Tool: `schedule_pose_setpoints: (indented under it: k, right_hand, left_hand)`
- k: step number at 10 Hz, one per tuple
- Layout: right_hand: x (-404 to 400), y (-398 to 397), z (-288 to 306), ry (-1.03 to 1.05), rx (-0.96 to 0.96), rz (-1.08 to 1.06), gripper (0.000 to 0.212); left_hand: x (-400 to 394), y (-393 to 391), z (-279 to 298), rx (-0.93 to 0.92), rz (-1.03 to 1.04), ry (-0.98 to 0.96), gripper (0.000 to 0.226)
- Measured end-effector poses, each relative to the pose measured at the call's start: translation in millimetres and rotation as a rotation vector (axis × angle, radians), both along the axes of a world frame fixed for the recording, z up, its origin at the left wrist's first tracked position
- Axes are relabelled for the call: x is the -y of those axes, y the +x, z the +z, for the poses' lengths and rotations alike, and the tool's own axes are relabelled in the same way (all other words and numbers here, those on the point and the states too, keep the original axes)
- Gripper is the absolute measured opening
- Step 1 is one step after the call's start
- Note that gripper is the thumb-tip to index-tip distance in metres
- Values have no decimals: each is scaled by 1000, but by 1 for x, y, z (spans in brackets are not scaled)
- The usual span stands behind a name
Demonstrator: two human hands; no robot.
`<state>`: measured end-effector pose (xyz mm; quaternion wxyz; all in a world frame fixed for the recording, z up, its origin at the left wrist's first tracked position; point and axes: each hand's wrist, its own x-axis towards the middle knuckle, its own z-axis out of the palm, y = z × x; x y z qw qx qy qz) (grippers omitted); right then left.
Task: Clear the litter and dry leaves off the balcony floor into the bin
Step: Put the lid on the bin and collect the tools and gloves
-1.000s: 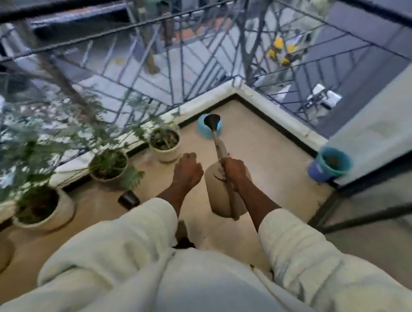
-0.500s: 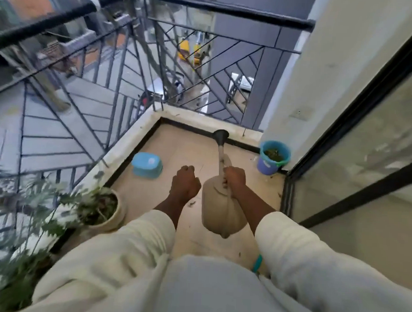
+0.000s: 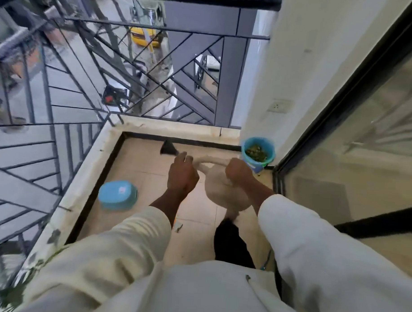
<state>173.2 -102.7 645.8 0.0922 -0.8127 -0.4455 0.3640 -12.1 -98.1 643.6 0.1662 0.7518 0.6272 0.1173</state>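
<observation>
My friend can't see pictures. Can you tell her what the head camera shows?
A person on a balcony holds a beige watering can, right hand on its handle, left hand at its spout. A blue bin with leaves stands in the corner.

Head-worn view, steeply down onto balcony floor [image 3: 153,172].

A small blue bin [image 3: 258,153] stood upright in the far right corner of the tiled balcony floor [image 3: 141,167], against the wall, holding green and brown leaves [image 3: 256,151]. A small scrap of litter [image 3: 178,226] lay on the tiles nearer the person.
</observation>
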Motion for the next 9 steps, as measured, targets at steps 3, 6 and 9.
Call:
schedule_pose_setpoints:
  k: [3,6,9]
  right_hand:
    - [-148,81,-63,-31,-11,-31,26]
    - [-270,131,-192,-146,92,-31,64]
    - [-364,135,-371,-353,-35,-251,37]
  left_hand:
    - [-169,90,-45,-33,93,-215,40]
    - [-294,157,-168,-88,14,-446,45]
    - [-372,176,-349,-165,-136,-578,49]
